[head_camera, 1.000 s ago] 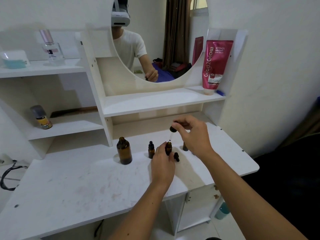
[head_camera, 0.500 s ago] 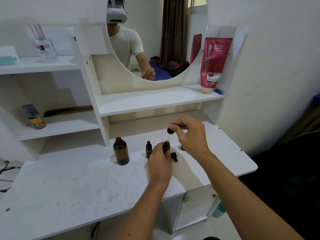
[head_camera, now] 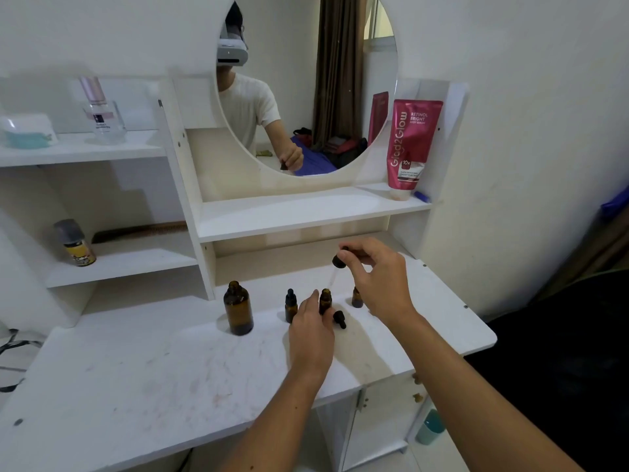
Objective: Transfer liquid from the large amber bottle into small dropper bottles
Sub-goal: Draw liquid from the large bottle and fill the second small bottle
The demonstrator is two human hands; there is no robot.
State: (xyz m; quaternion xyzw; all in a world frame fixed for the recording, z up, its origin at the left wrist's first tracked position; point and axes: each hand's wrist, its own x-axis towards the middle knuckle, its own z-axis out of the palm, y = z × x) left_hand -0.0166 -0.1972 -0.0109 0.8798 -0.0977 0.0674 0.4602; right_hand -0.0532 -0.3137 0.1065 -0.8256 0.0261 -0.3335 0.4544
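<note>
Your large amber bottle (head_camera: pixel 238 308) stands uncapped on the white table (head_camera: pixel 136 379), showing only a dark band at its base. Three small dropper bottles sit to its right: one capped (head_camera: pixel 291 305), one open (head_camera: pixel 325 300) clasped in your left hand (head_camera: pixel 311 330), one (head_camera: pixel 356 297) beside your right hand (head_camera: pixel 377 277), whose grip pinches a dropper (head_camera: pixel 337 264) above the open bottle. A loose cap (head_camera: pixel 339 318) lies nearby. The pink tube (head_camera: pixel 410 148) reads "Glad2Glow Retinol Bright".

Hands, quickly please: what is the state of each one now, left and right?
Left hand: closed around the small open dropper bottle, steadying it on the table.
Right hand: pinching the dropper above that bottle.
</note>
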